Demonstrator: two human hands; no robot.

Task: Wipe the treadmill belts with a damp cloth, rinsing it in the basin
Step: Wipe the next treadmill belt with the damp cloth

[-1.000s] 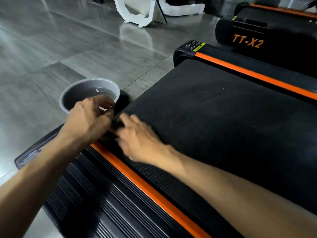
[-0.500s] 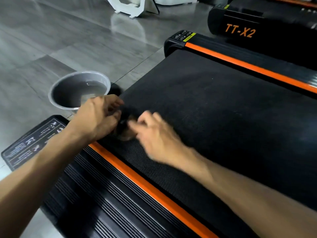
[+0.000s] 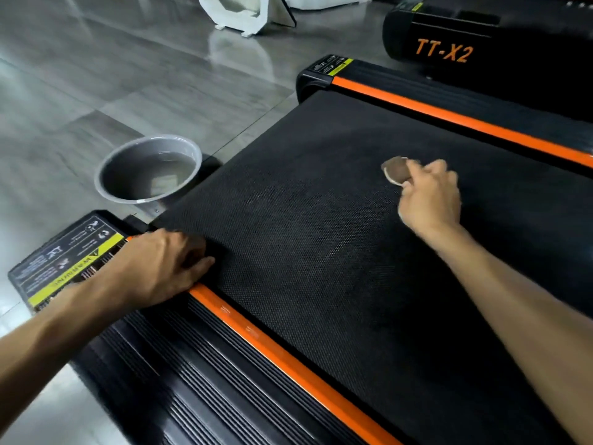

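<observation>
A black treadmill belt (image 3: 321, 245) with orange side rails fills the middle of the view. My right hand (image 3: 430, 197) grips a small brown cloth (image 3: 396, 170) and holds it against the belt toward the far right side. My left hand (image 3: 160, 268) rests on the near rail at the belt's rear left corner, fingers loosely curled over the orange strip, holding nothing. A grey basin (image 3: 149, 168) with water stands on the floor just past the belt's end, left of it.
A second black treadmill marked TT-X2 (image 3: 449, 49) stands at the back right. A white stand (image 3: 237, 14) sits on the grey tiled floor at the top. A warning label (image 3: 64, 261) covers the near rail's end cap.
My right hand has carried the cloth from the rear left corner across the belt to the right. My left hand has settled onto the near rail. The view has shifted slightly.
</observation>
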